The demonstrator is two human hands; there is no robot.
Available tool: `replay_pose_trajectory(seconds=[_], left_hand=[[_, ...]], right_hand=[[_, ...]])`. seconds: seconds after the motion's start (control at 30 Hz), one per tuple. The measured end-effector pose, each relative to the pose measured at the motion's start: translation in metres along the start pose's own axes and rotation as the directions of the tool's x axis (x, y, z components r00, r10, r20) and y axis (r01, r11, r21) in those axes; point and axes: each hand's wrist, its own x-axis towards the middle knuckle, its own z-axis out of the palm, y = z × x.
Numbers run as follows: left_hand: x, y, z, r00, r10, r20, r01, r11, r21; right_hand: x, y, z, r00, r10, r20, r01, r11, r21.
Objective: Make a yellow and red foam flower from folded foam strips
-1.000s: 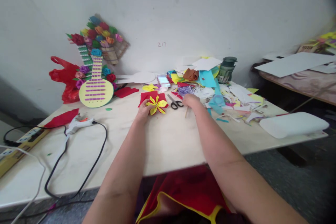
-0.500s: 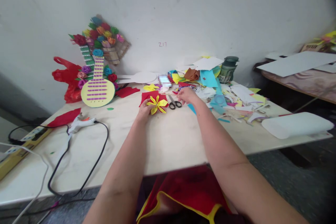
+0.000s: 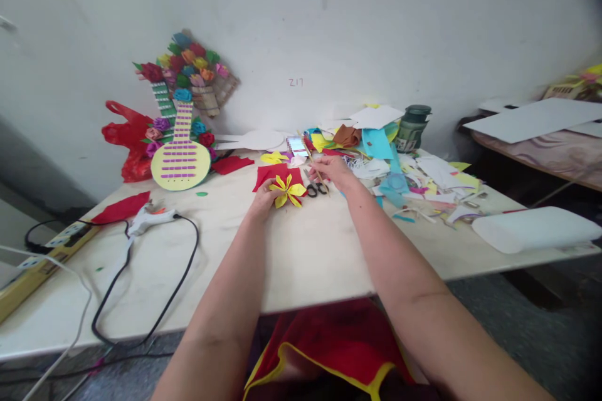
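Observation:
A yellow flower (image 3: 287,190) with pointed petals is held in my left hand (image 3: 263,199), whose fingers close on its left side. Behind it a red sheet (image 3: 264,177) lies on the table. My right hand (image 3: 332,171) pinches a thin wooden stick (image 3: 309,151), tilted with its upper end to the left. Black-handled scissors (image 3: 312,190) lie just below my right hand, partly covered by it. The flower and the stick are apart.
A glue gun (image 3: 153,219) with a black cord and a power strip (image 3: 47,263) are at the left. Behind stand a yellow paper instrument (image 3: 181,166) and paper flowers (image 3: 188,62). Paper scraps (image 3: 423,182), a green bottle (image 3: 414,128) and a white roll (image 3: 536,229) are at the right.
The stick in my right hand has swung from nearly flat to a steep tilt. The view has shifted slightly; my left hand still holds the flower.

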Motion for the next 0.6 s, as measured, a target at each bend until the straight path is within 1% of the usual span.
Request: replay_pose_trajectory(seconds=[0.17, 0.27, 0.43, 0.5, 0.6], left_hand=[[-0.004, 0.006, 0.004, 0.999, -0.046, 0.013, 0.046, 0.999, 0.002], [-0.006, 0.008, 0.005, 0.999, -0.036, 0.023, 0.037, 0.999, -0.014], [-0.003, 0.003, 0.002, 0.999, -0.023, 0.032, 0.025, 0.998, -0.062], [-0.001, 0.001, 0.000, 1.000, -0.025, 0.016, 0.026, 0.998, -0.064], [0.003, -0.001, -0.001, 0.998, -0.060, -0.008, 0.059, 0.998, -0.024]], right_hand=[[0.001, 0.005, 0.002, 0.998, 0.041, 0.051, -0.046, 0.995, 0.089], [0.002, 0.009, 0.002, 0.996, 0.054, 0.073, -0.062, 0.993, 0.103], [0.004, 0.015, 0.002, 0.993, 0.084, 0.080, -0.092, 0.992, 0.092], [0.005, 0.017, 0.003, 0.993, 0.098, 0.069, -0.103, 0.991, 0.080], [0.005, 0.018, 0.004, 0.996, 0.087, 0.015, -0.088, 0.994, 0.069]])
